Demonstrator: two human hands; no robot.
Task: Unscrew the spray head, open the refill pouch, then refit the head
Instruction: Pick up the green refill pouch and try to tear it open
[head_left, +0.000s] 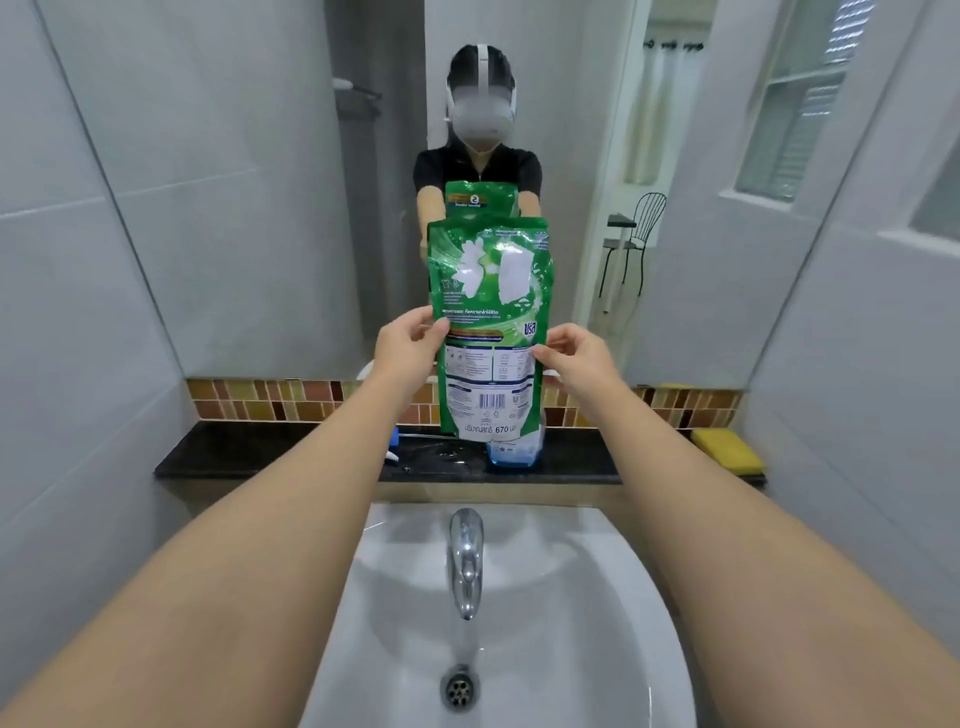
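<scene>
The left hand (410, 345) is pinching the left edge of the green refill pouch (488, 322), and the right hand (574, 361) is pinching its right edge, both holding it upright above the far side of the sink (597, 597). Behind the pouch's bottom, a clear bottle (514, 452) with blue liquid is standing on the dark ledge (260, 449). A yellow sponge (727, 449) is lying at the ledge's right end. The tap (466, 561) is pointing toward the near side.
</scene>
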